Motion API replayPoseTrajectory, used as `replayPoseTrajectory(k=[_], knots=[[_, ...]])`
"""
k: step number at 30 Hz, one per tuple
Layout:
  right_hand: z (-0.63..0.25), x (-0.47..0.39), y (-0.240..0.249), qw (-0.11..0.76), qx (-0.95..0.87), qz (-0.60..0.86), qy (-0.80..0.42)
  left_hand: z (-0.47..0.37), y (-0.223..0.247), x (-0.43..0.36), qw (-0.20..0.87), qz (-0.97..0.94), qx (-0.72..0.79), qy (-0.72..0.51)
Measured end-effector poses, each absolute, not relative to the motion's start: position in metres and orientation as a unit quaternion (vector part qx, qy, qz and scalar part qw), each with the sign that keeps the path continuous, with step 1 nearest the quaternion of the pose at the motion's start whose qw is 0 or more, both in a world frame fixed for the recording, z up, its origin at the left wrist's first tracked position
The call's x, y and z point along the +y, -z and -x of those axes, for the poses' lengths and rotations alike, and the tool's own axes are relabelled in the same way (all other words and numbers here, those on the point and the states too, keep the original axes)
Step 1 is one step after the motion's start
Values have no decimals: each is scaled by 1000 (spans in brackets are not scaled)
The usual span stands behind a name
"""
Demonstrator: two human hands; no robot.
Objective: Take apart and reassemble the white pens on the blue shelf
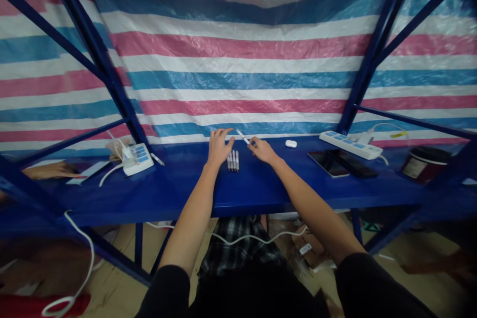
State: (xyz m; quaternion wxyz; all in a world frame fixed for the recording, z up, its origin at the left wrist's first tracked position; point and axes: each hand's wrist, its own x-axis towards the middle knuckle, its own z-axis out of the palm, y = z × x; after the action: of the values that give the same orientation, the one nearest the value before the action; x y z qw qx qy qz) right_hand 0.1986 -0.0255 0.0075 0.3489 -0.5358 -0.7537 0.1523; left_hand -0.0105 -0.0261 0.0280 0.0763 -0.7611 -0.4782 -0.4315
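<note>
**Both hands at the pens, mid-shelf**

Backdrop: red, white and blue striped plastic tarp (238,59) hung behind everything, framed by dark blue steel rack uprights (108,79).

Work surface: glossy blue metal shelf (186,189), running full width.

Right side of shelf, well apart from the hands: dark round jar with a label (423,161) at far right; long white power strip with blue switches (350,145) with a white plug and cable in it; two dark flat phones (343,163) lying side by side just in front of the strip; small white oval case (291,143) between strip and hands.

Left side: small white power strip with blue switches (137,158), white cables trailing off it; another person's hand (50,171) resting at the far left edge.

Centre: row of small white pens with dark tips (233,161), laid parallel and touching, between the two hands.

Left hand (219,146): fingers spread, flat on the shelf just left of the row, holding nothing.

Right hand (262,149): fingertips pinched on one single white pen (242,136), tilted, tip pointing away toward the tarp, just behind the row.

Nothing between hands and pens.
</note>
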Motion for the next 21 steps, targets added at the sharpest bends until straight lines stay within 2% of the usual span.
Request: replayPoseTrajectory(k=[3,6,9,14,21], knots=[[-201,-22,-8,414,-771,451,-178,2,-27,-28,108,833,-390,377],[-201,-19,-6,451,-768,394,-227,-1,-22,-24,76,863,-384,320],[-202,-15,-3,455,-750,386,-285,1,-20,-20,48,869,-375,318],[-207,-9,2,413,-712,427,-375,1,-23,-24,29,871,-365,329],[-210,-12,-3,439,-755,403,-274,4,-21,-23,-46,866,-385,316]])
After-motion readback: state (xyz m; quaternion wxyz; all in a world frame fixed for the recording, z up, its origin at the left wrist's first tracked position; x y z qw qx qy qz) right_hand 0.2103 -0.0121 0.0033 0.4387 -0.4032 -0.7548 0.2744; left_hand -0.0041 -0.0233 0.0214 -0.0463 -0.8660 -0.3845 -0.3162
